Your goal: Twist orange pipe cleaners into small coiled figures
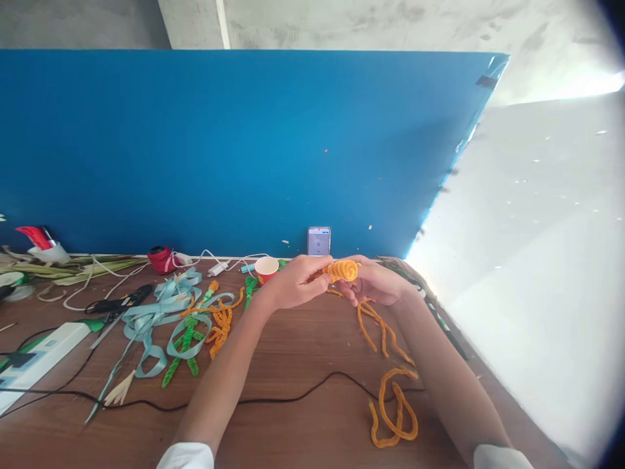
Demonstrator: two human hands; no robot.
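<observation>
Between my two hands, above the table's middle, is a tight coil of orange pipe cleaner (343,270), its spiral end facing me. My left hand (301,281) pinches the coil from the left with thumb and fingers. From the other side my right hand (378,281) closes its bent fingers around the coil's right part; some fingertips are hidden behind it. Orange pipe cleaner strands (378,319) hang below my right hand toward the table. Another looped orange pipe cleaner (407,433) lies on the table near my right forearm.
Pale blue ribbon (146,319), green pipe cleaner pieces (186,342) and an orange pipe cleaner bundle (222,326) lie tangled at left. Behind stand a paper cup (266,268) and phone (319,241). A power strip (43,361) is far left; a black cable (293,398) crosses the table (293,436).
</observation>
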